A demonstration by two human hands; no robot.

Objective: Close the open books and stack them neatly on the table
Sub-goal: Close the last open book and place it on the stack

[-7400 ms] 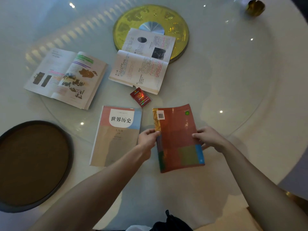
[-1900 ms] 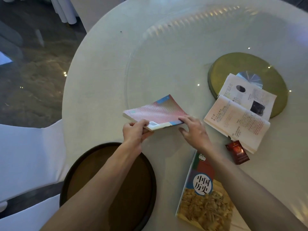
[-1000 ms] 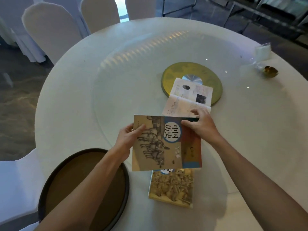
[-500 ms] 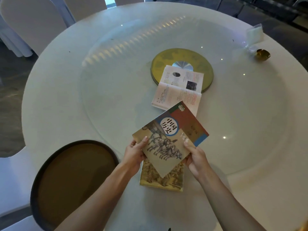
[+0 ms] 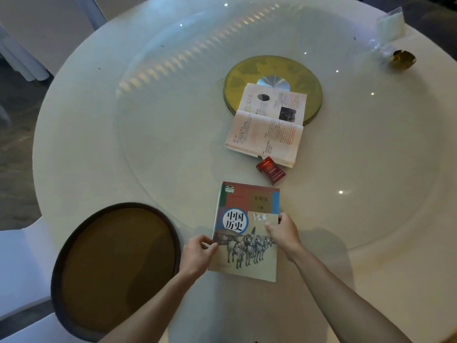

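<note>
A closed history book (image 5: 243,219) with horses on its cover lies flat near the table's front, covering the closed books beneath it. My left hand (image 5: 197,253) grips its left edge, thumb on the cover. My right hand (image 5: 280,231) holds its right edge with fingers lying on the cover. Farther back, one open book (image 5: 267,127) lies pages up, its far half resting on a gold disc (image 5: 306,78).
A small red box (image 5: 270,169) sits between the stack and the open book. A round dark tray (image 5: 116,266) lies at the front left. A gold dish (image 5: 403,59) and a clear packet (image 5: 389,23) sit at the far right. White-covered chairs stand at left.
The horse-cover book, held tilted above the stack half a second ago, now lies flat and squared on it. Both hands have shifted to its side edges.
</note>
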